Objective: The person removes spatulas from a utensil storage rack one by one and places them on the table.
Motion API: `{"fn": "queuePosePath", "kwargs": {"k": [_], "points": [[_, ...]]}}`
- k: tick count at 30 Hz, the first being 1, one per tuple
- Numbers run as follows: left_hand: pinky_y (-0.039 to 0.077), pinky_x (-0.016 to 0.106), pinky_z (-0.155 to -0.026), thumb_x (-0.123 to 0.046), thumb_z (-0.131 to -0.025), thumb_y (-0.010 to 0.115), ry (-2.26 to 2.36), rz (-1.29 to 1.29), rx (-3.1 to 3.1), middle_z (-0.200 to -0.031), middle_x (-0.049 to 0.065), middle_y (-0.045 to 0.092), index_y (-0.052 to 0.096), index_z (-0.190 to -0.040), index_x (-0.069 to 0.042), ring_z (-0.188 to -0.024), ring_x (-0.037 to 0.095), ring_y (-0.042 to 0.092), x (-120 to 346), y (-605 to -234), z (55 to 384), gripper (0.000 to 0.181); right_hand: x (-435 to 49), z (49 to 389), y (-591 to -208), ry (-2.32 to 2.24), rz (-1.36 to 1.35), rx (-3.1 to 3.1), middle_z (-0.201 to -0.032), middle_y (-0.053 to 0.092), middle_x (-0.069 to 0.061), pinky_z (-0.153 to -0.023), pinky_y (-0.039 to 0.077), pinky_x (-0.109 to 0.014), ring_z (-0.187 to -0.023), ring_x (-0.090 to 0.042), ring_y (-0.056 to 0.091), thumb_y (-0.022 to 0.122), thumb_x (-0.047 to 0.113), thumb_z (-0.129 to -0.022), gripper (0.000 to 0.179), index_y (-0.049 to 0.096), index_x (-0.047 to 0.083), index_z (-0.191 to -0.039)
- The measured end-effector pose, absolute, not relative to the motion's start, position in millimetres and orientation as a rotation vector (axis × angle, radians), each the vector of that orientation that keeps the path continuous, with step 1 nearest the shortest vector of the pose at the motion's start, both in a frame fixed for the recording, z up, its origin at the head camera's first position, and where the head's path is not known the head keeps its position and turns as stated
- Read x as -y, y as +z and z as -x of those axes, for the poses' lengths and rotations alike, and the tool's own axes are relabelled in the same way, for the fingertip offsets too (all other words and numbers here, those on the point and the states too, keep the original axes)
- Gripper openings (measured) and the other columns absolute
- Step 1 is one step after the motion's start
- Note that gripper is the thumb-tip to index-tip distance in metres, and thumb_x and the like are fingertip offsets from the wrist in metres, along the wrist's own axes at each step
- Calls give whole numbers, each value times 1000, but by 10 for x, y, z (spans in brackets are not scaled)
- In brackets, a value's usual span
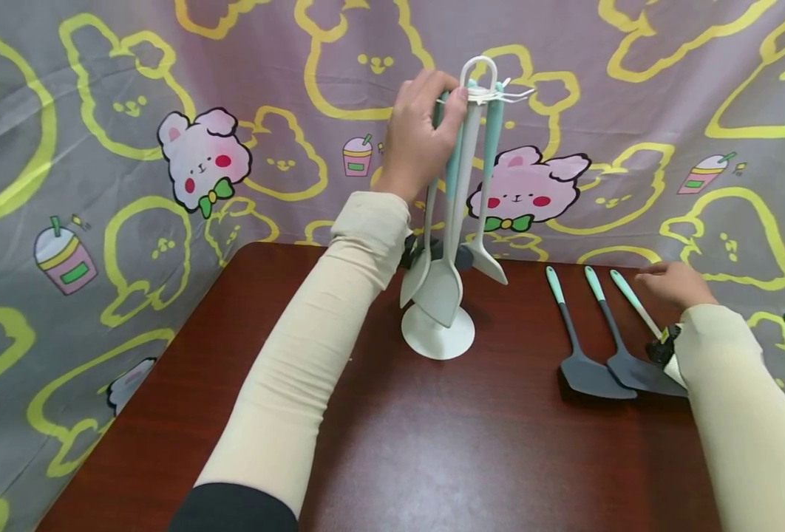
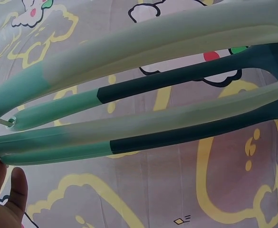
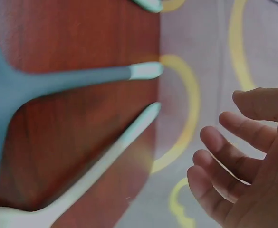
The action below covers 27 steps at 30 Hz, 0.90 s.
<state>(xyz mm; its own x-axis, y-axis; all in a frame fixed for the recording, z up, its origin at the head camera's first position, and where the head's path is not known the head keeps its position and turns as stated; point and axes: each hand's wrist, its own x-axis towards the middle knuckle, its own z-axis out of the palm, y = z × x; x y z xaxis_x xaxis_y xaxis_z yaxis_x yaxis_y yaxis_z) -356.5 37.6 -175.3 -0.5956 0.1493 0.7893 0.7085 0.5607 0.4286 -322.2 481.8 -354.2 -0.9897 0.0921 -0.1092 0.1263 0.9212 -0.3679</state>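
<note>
A white utensil rack point(image 1: 437, 336) with a round base, a looped top and hooks stands on the table. Turners and other utensils with mint handles hang from it, among them a pale turner point(image 1: 440, 292). At the top, my left hand point(image 1: 422, 122) grips the rack beside the hooks, fingertips right at the handle ends. In the left wrist view, pale shafts point(image 2: 177, 116) and dark shafts point(image 2: 177, 78) run across. My right hand point(image 1: 675, 284) is empty, fingers loosely bent, just past the handle of a pale utensil point(image 3: 96, 166) lying on the table.
Two dark grey turners point(image 1: 592, 377) point(image 1: 645, 373) lie at the right of the dark red wooden table point(image 1: 486, 458), mint handles toward the back edge. A patterned curtain point(image 1: 286, 96) hangs close behind the table and along its left side.
</note>
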Motion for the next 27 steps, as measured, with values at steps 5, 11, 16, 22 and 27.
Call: {"fn": "queuePosePath", "kwargs": {"k": [5, 11, 16, 22, 27], "points": [[38, 19, -86, -27, -101, 47, -987, 680, 2080, -103, 1, 59, 66, -108, -12, -96, 13, 46, -361, -1743, 3553, 25, -4618, 3270, -3407, -595, -103, -3091, -133, 45, -43, -91, 41, -66, -117, -60, 45, 38, 35, -104, 56, 47, -11, -133], [39, 19, -88, -28, -101, 47, -996, 666, 2108, -106, 0, 60, 66, -109, -13, -99, 13, 48, -359, -1728, 3527, 26, -4427, 3265, -3275, -632, 20, -3151, -130, 51, -41, -91, 42, -65, -113, -56, 52, 39, 35, -104, 54, 49, -9, -134], [40, 19, -88, -29, -101, 47, -1010, 666, 2120, -106, -2, 59, 66, -110, -15, -101, 12, 48, -374, -1722, 3525, 26, -4245, 3225, -3171, -704, 51, -3166, -129, 53, -39, -90, 43, -64, -114, -52, 53, 38, 37, -104, 55, 50, -6, -136], [40, 19, -89, -29, -101, 47, -1017, 674, 2121, -107, -1, 60, 66, -110, -14, -101, 12, 48, -380, -1722, 3529, 26, -4101, 3169, -3075, -718, 62, -3186, -127, 56, -36, -88, 44, -62, -112, -49, 55, 41, 39, -104, 54, 51, -3, -137], [40, 20, -89, -29, -101, 46, -1013, 665, 2131, -107, -2, 59, 65, -110, -15, -100, 11, 47, -372, -1725, 3532, 26, -3986, 3116, -3039, -687, 144, -3202, -125, 58, -35, -89, 45, -61, -108, -48, 59, 45, 34, -103, 50, 53, -3, -135]]}}
